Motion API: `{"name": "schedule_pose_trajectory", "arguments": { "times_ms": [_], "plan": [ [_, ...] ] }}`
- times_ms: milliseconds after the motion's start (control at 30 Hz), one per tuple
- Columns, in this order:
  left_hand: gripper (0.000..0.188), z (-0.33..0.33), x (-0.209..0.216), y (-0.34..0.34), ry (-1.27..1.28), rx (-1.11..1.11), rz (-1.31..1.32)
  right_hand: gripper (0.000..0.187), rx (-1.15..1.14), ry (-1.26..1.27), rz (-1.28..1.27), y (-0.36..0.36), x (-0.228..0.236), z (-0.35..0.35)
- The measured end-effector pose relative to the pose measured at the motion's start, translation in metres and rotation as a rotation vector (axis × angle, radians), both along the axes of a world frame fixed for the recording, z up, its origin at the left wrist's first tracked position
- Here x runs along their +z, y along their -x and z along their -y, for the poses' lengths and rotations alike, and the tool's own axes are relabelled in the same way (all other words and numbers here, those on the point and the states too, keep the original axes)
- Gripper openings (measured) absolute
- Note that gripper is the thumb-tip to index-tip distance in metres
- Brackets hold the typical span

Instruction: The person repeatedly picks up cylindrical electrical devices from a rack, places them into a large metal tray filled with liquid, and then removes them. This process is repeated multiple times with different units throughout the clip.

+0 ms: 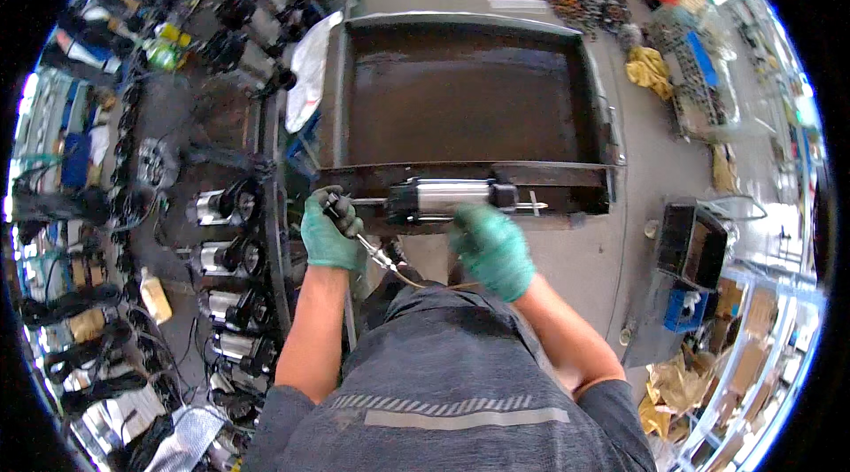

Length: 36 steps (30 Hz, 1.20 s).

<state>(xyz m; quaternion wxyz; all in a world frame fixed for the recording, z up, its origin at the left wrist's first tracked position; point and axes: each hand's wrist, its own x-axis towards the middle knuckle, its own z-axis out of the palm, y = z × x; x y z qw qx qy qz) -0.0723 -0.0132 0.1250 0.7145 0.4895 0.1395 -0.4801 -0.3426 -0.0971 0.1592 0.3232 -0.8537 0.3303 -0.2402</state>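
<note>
A cylindrical motor or pump unit (453, 197) lies on its side along the near ledge of the metal tray. It has a bright metal middle and black ends, with a thin shaft sticking out at the right. My left hand (329, 228), in a green glove with dark fingers, is closed around a hand tool whose body is mostly hidden. A silver hose coupling (379, 255) hangs from that tool and leads to a thin hose (409, 281). Just below the unit's right half is my right hand (492, 249), also gloved in green; motion smears its fingers.
The deep brown tray (460, 163) stands ahead. Several similar units (232, 257) line the bench at left, by a pale bottle (155, 296). At right are a black bin (693, 243), a blue box (685, 309) and a wire basket (695, 73).
</note>
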Motion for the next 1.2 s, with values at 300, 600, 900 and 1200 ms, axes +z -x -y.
{"name": "schedule_pose_trajectory", "arguments": {
  "times_ms": [300,600,900,1200],
  "plan": [
    [0.035,-0.033,-0.081,-0.095,-0.396,-0.347,0.016,0.017,-0.096,0.000,-0.131,-0.006,-0.030,0.077],
    [0.027,-0.016,-0.089,-0.092,-0.474,-0.545,0.085,0.014,-0.141,0.013,-0.205,-0.013,-0.043,0.084],
    [0.023,-0.012,-0.087,-0.096,-0.411,-0.649,0.047,0.014,-0.168,0.040,-0.258,-0.017,-0.044,0.085],
    [0.021,-0.006,-0.083,-0.091,-0.429,-0.649,0.056,0.023,-0.227,0.026,-0.253,-0.023,-0.039,0.082]
  ]
}}
